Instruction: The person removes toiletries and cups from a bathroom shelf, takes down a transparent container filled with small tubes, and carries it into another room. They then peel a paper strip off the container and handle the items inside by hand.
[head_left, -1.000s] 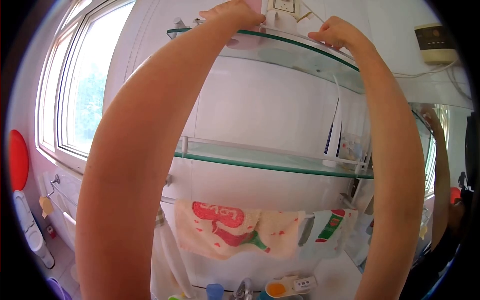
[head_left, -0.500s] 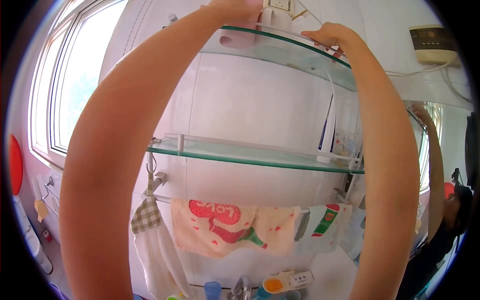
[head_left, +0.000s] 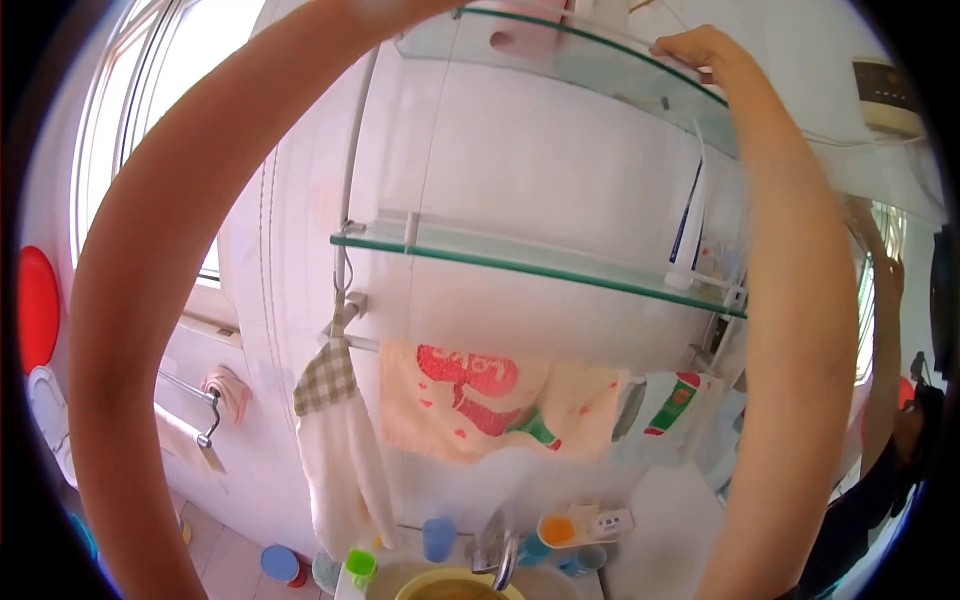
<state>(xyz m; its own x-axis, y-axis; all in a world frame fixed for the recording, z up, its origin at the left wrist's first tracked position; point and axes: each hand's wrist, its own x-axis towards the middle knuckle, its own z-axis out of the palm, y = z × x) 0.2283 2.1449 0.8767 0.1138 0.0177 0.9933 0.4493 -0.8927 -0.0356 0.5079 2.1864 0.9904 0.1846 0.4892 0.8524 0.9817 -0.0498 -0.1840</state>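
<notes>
White bathroom wall [head_left: 580, 160]. Right hand [head_left: 695, 50] up top, fingers curled at the front edge of the upper glass shelf [head_left: 590, 75]; can't tell if gripping. Left hand past top of frame. My read: overhead reach stage; next move calls for care around the edge. Shelf's translucent, green-edged; pink item [head_left: 540, 36] on it.

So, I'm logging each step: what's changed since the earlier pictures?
The view has tipped downward, bringing the yellow basin into sight. The left hand has gone out past the top edge, so its grip can't be told. The right hand stays at the upper glass shelf; the printed towel hangs as before.
</notes>
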